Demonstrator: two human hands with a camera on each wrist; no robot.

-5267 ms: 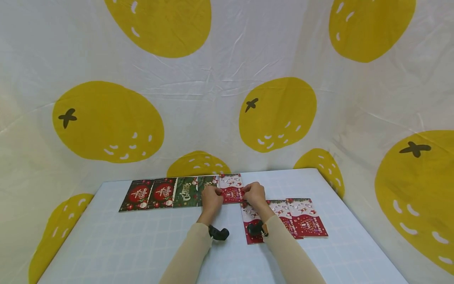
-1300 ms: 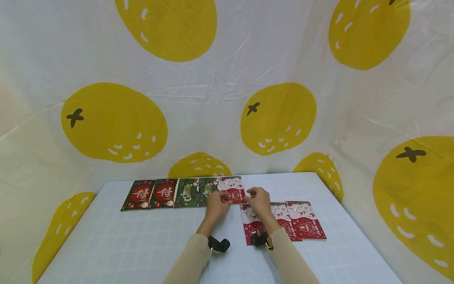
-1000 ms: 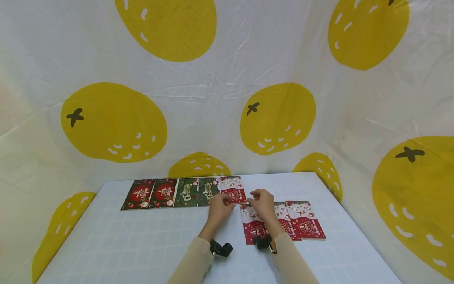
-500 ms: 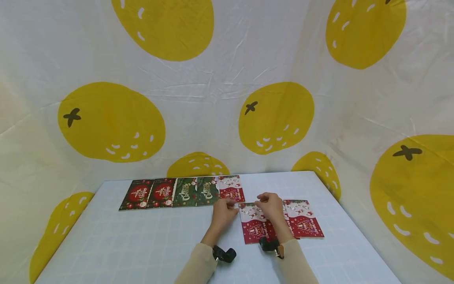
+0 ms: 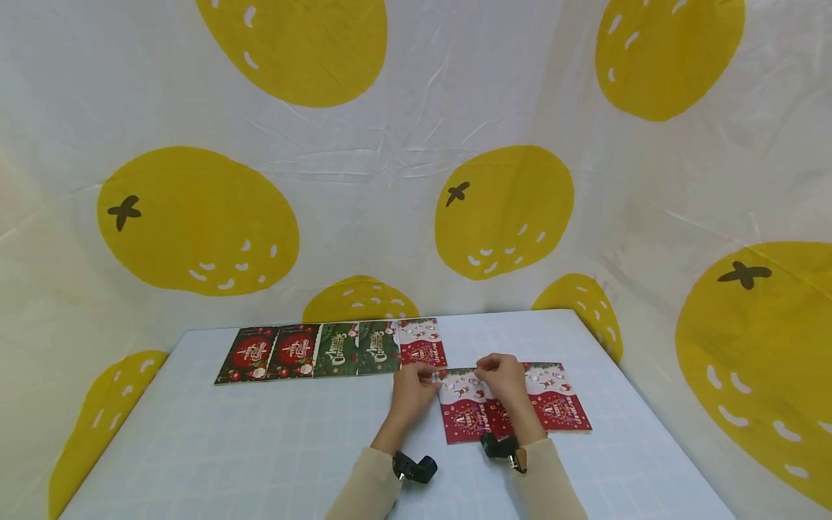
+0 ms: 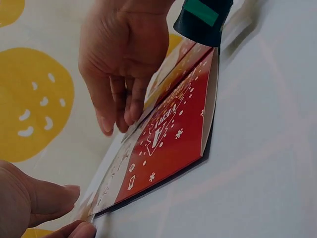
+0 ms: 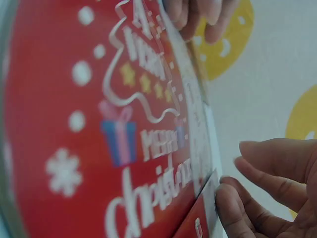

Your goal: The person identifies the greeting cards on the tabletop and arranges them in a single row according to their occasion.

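Observation:
A red-and-white Christmas card (image 5: 460,422) lies at the left end of the front row. My left hand (image 5: 411,393) is at its upper left corner. In the left wrist view the thumb and forefinger stand apart around that corner of the folded card (image 6: 171,134). My right hand (image 5: 505,379) is over the top edge, where this card and its neighbour meet. Its fingertips (image 7: 227,196) come right up to the edge in the right wrist view, thumb and finger parted. My right hand and wrist hide much of the middle card. A third matching card (image 5: 562,408) lies at the right.
Along the back of the table (image 5: 214,448) runs a row of cards: two dark red ones (image 5: 253,354), two green ones (image 5: 336,350) and a red-and-white card (image 5: 422,341) at its right end. A fruit-print cloth (image 5: 364,217) hangs behind.
Both hands have let go of the red-and-white card at the back row's right end, leaving it beside the green ones. They have moved nearer and rightward to the front row's left card.

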